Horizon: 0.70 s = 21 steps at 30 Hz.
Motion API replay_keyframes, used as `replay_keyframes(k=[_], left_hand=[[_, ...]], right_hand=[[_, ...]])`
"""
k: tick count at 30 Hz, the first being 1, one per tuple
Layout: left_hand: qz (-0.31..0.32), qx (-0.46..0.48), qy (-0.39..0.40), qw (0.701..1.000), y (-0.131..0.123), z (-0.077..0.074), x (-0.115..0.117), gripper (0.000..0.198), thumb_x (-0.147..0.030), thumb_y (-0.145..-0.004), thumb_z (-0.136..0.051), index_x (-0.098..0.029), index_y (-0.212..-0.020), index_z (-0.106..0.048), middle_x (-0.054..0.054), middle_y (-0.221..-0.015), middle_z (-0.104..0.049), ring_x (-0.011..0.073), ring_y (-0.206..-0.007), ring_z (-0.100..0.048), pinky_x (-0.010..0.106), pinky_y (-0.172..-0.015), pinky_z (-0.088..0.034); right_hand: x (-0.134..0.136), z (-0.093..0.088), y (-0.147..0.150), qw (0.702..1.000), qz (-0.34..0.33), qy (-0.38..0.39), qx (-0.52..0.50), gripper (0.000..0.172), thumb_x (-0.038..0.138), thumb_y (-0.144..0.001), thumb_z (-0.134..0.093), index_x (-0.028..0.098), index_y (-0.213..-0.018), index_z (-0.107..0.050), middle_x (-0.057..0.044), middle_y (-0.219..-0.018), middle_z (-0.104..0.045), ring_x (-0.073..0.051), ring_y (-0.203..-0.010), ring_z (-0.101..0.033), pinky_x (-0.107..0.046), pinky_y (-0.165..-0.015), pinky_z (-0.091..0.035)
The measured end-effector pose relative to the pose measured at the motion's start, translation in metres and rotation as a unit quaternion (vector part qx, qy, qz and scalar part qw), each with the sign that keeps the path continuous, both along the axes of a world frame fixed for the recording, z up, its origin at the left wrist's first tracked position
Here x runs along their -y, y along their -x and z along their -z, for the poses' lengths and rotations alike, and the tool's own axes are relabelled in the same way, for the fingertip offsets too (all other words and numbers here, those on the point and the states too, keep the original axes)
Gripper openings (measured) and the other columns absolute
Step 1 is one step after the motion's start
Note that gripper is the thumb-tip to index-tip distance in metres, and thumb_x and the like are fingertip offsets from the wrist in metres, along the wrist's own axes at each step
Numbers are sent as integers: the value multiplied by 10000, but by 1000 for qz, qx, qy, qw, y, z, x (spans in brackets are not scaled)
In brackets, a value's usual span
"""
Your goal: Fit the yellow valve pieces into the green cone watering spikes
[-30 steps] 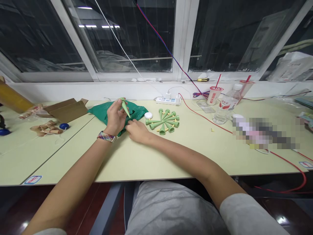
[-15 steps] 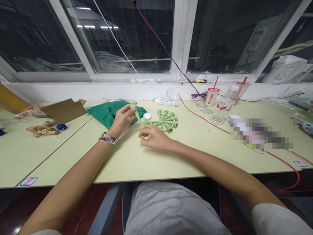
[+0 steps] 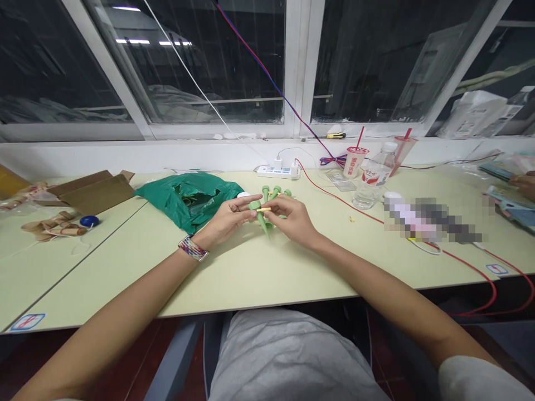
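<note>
Both hands are working close together above a pale yellow-green bench [image 3: 251, 284]. The left hand [image 3: 225, 221] is pinching a light-green tapered cone [image 3: 255, 206] near its wide end, the narrow tip pointing down between the hands. The right hand [image 3: 296, 221] is gripping a small yellow peg [image 3: 264, 209] between thumb and fingers, the peg lying across the cone; whether it is entering the cone cannot be told.

Directly beyond the hands, similar light-green cones [image 3: 275, 190] are lying grouped, the hands partly hiding them. A round white object [image 3: 243, 195] is sitting just behind the left hand, also partly covered. An open green plastic bag [image 3: 167, 195] is lying left of and beyond the left hand, close by. Farther left, an open brown cardboard box [image 3: 94, 192] and a shiny blue ball [image 3: 89, 221] are resting.

Beyond the hands, a white power strip [image 3: 267, 171] is lying near the wall. A thin red cable [image 3: 326, 195] is running right of the right hand, with a clear labelled plastic bottle [image 3: 371, 184] standing past it.
</note>
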<state>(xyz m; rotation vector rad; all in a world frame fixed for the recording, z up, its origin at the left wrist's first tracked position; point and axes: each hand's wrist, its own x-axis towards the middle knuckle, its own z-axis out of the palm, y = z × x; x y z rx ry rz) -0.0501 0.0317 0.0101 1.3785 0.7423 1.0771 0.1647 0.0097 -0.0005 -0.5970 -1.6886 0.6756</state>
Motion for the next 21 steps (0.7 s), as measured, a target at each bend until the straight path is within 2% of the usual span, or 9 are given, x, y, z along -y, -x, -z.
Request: replay_keyframes(k=[4,9,15,18,21], left_hand=[[-10,10,9,1000,-2,-1,1,517,-262,-672,-977,-177,-1160,-831,77,-868,-788,215,-868,-752,349,-875,-614],[-15,5,10,1000,-3,4,0,522,-256,-664,-977,-205,-1164,-836,61,-920,-782,164,-836,-726,296,-837,-599],[-36,-43,-15,998,-3,4,3,510,-266,-647,-979,-208,-1136,-845,44,-861,-770,142,-766,-681,283,-766,-575],[-52,-76,-30,995,-5,0,7,504,-283,-633,-982,-193,-1111,-851,55,-851,-781,157,-763,-683,293,-754,-567],[-60,-89,-40,993,-7,-2,9,523,-305,-627,-984,-189,-1119,-849,61,-864,-793,165,-767,-694,302,-768,-571]], right_hand=[[1,2,-3,999,1,32,7,109,281,-933,-675,214,-985,-742,-46,-947,-748,-196,-844,-737,-354,-789,-631],[-1,7,-5,997,6,67,32,126,310,-936,-692,219,-991,-759,-46,-949,-786,-205,-836,-756,-348,-770,-640],[3,1,-10,995,11,49,86,91,254,-934,-673,198,-908,-739,-24,-785,-753,-175,-711,-717,-295,-681,-586],[6,-1,-12,993,-9,51,105,102,243,-940,-657,187,-893,-728,-21,-754,-737,-172,-680,-714,-285,-651,-572],[7,-1,-12,991,-40,99,77,82,248,-926,-671,184,-903,-717,-19,-766,-742,-179,-662,-729,-291,-640,-595]])
